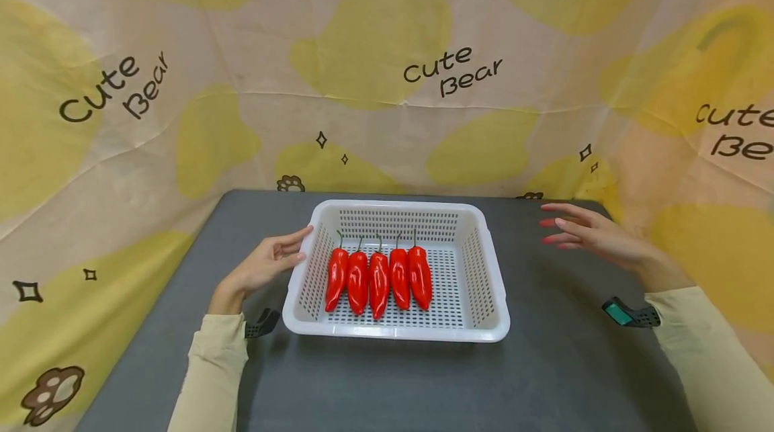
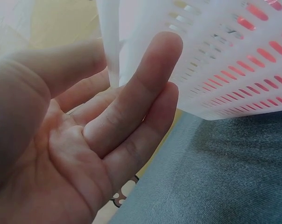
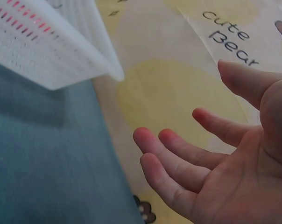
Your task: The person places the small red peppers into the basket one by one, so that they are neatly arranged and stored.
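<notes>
A white plastic basket (image 1: 484, 271) with slotted walls stands on the dark table. Several red chili peppers (image 1: 379, 284) lie side by side inside it, green stems pointing to the far wall. At the basket's left rim, my left hand (image 1: 266, 264) grips the edge. The left wrist view shows the thumb passing behind the rim (image 2: 112, 46), with fingers (image 2: 152, 65) beneath it against the slotted wall. My right hand (image 1: 595, 237) hangs apart from the basket, to its right, fingers spread and holding nothing. In the right wrist view its fingertips (image 3: 155, 163) look reddish.
Dark grey tabletop (image 1: 387, 385) surrounds the basket. A cloth backdrop (image 1: 363, 130) with yellow patches and "Cute Bear" lettering rises behind the table and along both sides. Each wrist wears a dark strap (image 1: 631, 313).
</notes>
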A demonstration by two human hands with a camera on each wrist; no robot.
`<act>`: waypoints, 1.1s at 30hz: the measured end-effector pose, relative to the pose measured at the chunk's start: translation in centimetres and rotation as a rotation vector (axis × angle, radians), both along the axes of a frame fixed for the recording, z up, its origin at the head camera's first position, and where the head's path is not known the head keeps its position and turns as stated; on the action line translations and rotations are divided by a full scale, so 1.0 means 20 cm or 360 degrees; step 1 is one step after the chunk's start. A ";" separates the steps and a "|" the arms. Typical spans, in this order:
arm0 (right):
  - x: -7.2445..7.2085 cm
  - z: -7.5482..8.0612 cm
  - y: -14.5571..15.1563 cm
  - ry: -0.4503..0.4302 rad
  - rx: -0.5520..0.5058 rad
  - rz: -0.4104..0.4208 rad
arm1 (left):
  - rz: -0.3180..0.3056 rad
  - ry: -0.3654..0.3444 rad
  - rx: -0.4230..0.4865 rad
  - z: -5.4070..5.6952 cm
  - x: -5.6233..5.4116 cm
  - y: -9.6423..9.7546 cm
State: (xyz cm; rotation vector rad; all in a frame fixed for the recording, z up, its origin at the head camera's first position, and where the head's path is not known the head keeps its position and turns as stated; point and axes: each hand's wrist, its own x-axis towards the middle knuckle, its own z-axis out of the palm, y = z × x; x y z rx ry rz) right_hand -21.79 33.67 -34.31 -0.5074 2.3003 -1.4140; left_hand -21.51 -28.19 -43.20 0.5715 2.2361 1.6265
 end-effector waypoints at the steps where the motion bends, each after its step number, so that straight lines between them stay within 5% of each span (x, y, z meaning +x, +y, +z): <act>1: 0.01 0.00 0.02 -0.0004 -0.0003 -0.0009 | 0.0001 -0.0001 0.0001 0.00 0.00 0.00; 23: 0.11 -0.07 0.35 0.0016 -0.0134 -0.0040 | 0.0050 0.0027 -0.0027 0.01 0.03 -0.04; 29: 0.19 -0.10 0.47 -0.0105 0.0030 -0.0196 | 0.0026 0.0022 -0.0022 0.01 0.01 -0.02; 33: 0.23 -0.14 0.55 -0.0063 0.0153 -0.0275 | 0.0001 0.0012 0.0011 0.00 0.00 0.00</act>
